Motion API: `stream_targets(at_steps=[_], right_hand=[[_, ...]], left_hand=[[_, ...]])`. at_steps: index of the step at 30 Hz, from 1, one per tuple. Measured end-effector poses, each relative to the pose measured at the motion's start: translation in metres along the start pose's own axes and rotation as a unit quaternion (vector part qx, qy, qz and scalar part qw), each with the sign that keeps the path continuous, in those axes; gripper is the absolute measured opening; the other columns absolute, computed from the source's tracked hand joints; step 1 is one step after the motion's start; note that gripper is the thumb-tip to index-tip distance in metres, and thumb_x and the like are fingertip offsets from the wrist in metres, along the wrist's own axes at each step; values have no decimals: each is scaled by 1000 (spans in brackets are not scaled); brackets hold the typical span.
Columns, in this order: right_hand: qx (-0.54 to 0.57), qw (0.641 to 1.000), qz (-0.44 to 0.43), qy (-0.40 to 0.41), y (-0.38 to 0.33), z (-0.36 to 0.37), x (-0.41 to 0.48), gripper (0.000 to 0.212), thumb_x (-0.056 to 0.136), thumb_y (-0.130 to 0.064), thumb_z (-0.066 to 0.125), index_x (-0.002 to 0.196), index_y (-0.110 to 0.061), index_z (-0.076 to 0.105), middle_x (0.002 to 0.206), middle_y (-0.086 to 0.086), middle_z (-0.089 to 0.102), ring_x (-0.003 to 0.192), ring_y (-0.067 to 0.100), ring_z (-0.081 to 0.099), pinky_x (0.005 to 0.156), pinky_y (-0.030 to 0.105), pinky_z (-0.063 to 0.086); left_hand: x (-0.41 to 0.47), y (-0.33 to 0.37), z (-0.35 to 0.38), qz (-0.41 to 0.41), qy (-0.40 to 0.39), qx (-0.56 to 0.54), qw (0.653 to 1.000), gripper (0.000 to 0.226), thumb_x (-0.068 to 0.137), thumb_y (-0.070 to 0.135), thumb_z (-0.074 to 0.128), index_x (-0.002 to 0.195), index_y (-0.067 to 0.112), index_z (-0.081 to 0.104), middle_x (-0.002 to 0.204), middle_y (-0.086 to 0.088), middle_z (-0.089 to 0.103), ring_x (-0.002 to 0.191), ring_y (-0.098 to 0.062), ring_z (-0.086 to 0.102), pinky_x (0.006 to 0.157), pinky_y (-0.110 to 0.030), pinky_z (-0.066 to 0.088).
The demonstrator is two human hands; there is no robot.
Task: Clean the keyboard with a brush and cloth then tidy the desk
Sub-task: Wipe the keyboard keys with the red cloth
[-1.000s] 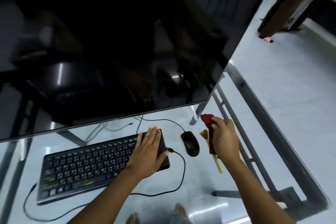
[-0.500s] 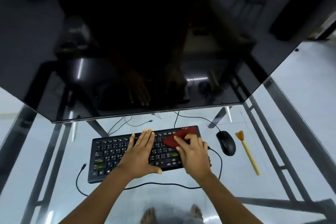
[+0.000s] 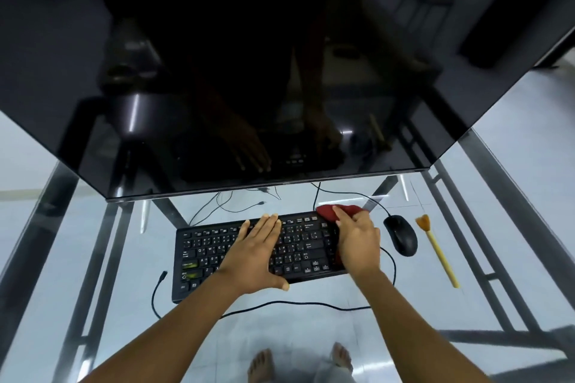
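1. Glass-topped desk [image 3: 413,320] on a metal frame, with pale floor showing through. A wide strip of glass runs between the keyboard and the left frame rail.
2. Dark monitor [image 3: 249,71], across the far side. Its lower edge sits just beyond the keyboard's far edge.
3. Loose cable [image 3: 311,303], running along the keyboard's near edge. Its plug end lies just beside the near-left corner.
4. Black keyboard [image 3: 211,252], centre, lying flat.
5. Left hand [image 3: 258,255], flat on the middle keys with fingers straight and together, gripping nothing. The thumb reaches the keyboard's near edge.
6. Right hand [image 3: 357,242], over the keyboard's right end, fingers bent down onto the bunched red cloth [image 3: 326,211]. The cloth covers the far-right corner.
7. Black mouse [image 3: 401,238], just right of the keyboard and apart from the hand.
8. Brush [image 3: 437,250], right of the mouse, lying with bristles far and handle near. Glass lies between it and the right rail.
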State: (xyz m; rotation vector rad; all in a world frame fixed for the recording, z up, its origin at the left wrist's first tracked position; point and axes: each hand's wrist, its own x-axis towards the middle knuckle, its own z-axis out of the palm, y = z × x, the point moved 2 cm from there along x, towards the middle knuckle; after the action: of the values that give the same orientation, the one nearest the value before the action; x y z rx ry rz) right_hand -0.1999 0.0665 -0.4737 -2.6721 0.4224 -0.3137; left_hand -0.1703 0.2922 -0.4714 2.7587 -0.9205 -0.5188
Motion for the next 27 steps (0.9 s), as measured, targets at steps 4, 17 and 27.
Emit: stream_targets(at_steps=[4,17,27], right_hand=[[-3,979,-176,-105,-44,13,-33,48,80,-23,74,125,-31,61,79,-1,53,64,18,52,64,32,48],[-39,972,-213,-85,-43,15,-25,40,79,-22,77,118,-26,68,76,3,55,54,19,51,54,33,54],[-84,966,-225,-96,-14,6,-35,36,87,-30,59,123,-30,62,77,2,55,53,19,57,51,31,55]], left_hand=[[0,0,0,2,11,-2,1000,128,64,77,62,151,14,-10,154,4,-23,141,-11,-25,115,-39,-15],[-1,-3,1,13,15,-1,1000,130,63,79,60,150,13,-11,158,1,-17,142,-11,-23,116,-39,-14],[-1,-7,2,20,16,4,1000,130,63,82,56,150,16,-14,158,3,-19,142,-11,-25,117,-39,-11]])
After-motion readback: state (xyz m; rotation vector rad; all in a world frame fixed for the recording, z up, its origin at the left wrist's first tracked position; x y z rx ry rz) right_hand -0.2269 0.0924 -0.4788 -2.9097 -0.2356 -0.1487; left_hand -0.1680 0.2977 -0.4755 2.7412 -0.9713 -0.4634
